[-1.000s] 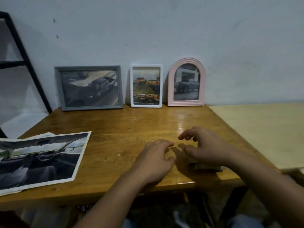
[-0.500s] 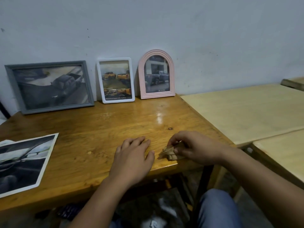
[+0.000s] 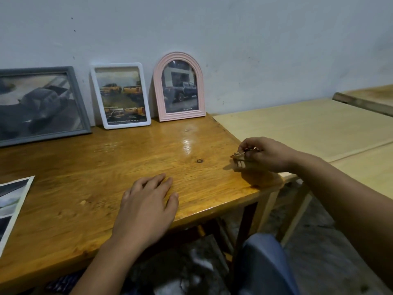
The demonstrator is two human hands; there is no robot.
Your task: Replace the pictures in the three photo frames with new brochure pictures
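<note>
Leaning on grey wall [image 3: 234, 39], three frames, glossy wooden table [image 3: 106, 167], pale tables [image 3: 308, 128] beside

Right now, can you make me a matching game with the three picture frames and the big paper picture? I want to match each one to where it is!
Things:
1. grey frame
2. white frame
3. pink arched frame
4. brochure picture

Places:
A. middle of the row at the wall
B. flat on the table, far left
C. right end of the row
D. left end of the row

Pairs: 1-D, 2-A, 3-C, 4-B
</note>
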